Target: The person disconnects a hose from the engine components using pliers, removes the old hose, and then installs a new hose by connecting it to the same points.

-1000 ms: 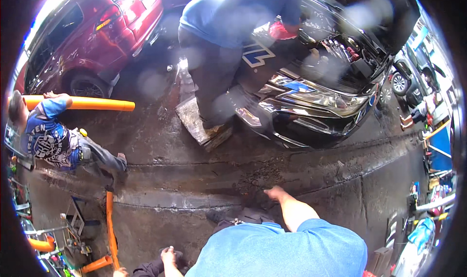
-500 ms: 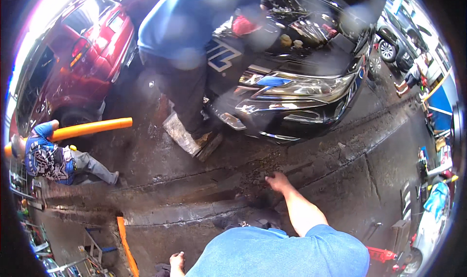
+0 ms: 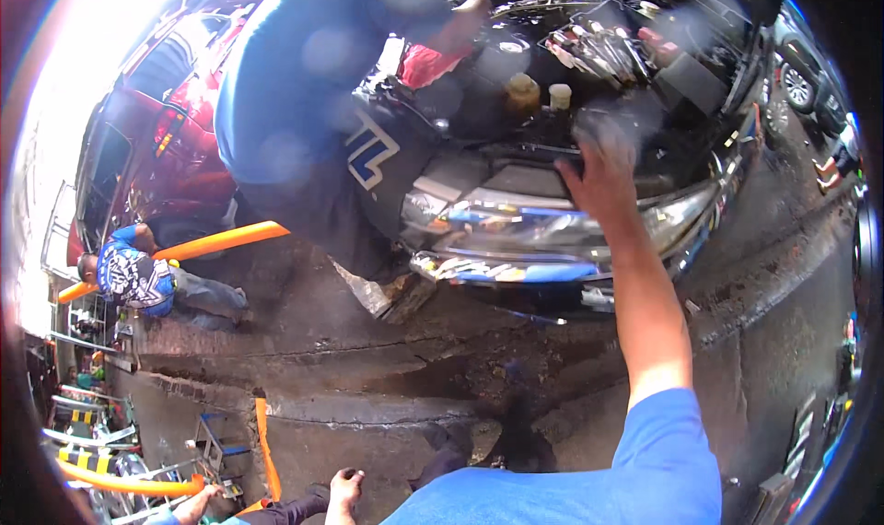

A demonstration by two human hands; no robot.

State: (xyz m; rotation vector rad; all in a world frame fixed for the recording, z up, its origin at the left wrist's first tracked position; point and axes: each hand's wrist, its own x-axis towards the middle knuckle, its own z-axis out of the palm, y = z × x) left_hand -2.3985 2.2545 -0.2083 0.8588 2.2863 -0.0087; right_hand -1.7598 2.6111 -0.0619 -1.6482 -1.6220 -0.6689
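Observation:
My right arm stretches forward to the front of a black car [image 3: 635, 267] whose engine bay lies uncovered. The right hand [image 3: 605, 170] is over the front edge above the headlight [image 3: 681, 214], thumb apart from the fingers; a blur covers the fingertips, and whether it touches the car I cannot tell. Nothing shows in its grasp. Just left of it in the bay are a yellowish reservoir [image 3: 522, 94] and a white cap [image 3: 559, 96]. Low by my body, my left hand [image 3: 344, 493] is closed, with a small dark bit at its fingers that I cannot make out.
A co-worker in a blue shirt [image 3: 285, 110] leans over the car's left side, a red cloth [image 3: 433, 64] near their arm. At left stand a red car [image 3: 175, 166], another person [image 3: 138, 276] and an orange pole [image 3: 226, 239]. A cracked groove [image 3: 368, 378] crosses the floor.
My right hand has moved up and forward from above the floor to the car's front. The view has shifted nearer the car. The left hand stays low and closed.

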